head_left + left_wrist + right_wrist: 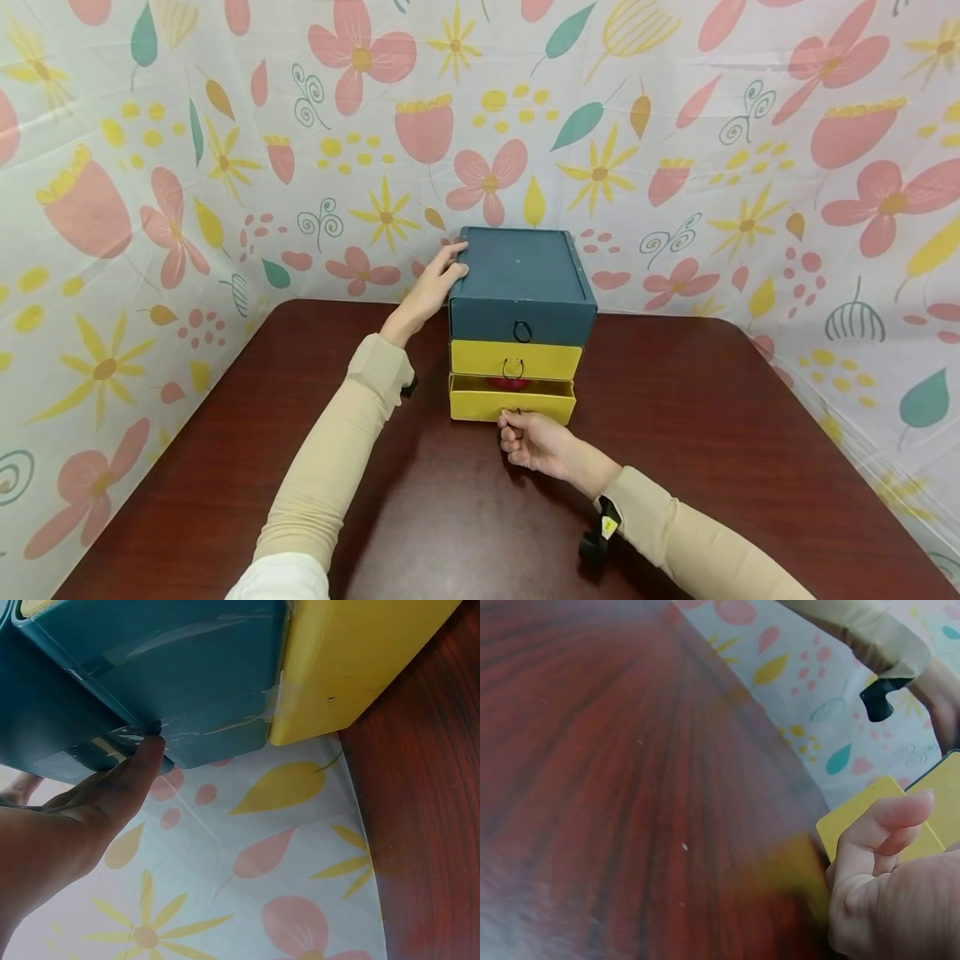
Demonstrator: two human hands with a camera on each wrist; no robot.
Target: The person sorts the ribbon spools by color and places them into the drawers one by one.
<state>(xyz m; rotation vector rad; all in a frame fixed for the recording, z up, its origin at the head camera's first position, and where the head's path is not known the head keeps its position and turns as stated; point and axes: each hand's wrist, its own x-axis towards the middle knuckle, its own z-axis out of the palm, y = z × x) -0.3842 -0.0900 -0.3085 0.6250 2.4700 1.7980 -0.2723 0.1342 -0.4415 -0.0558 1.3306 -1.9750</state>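
Observation:
A stacked drawer box with a blue top (517,262) stands near the back of the table. Its blue drawer and the yellow drawer (480,357) beneath are closed, each with a dark ring pull. The bottom yellow drawer (472,404) is pulled partway out, and a red object (508,383) shows inside, mostly hidden. My left hand (431,287) rests on the upper left edge of the box; in the left wrist view a straight finger (142,769) touches the blue side. With curled fingers, my right hand (536,442) pinches the bottom drawer's ring pull, largely covered by the fingertips.
The box stands on a dark red-brown wooden table (420,517). Behind it and along both sides hangs a white cloth (675,108) with printed flowers and leaves. A black wrist device (596,537) hangs below the right sleeve.

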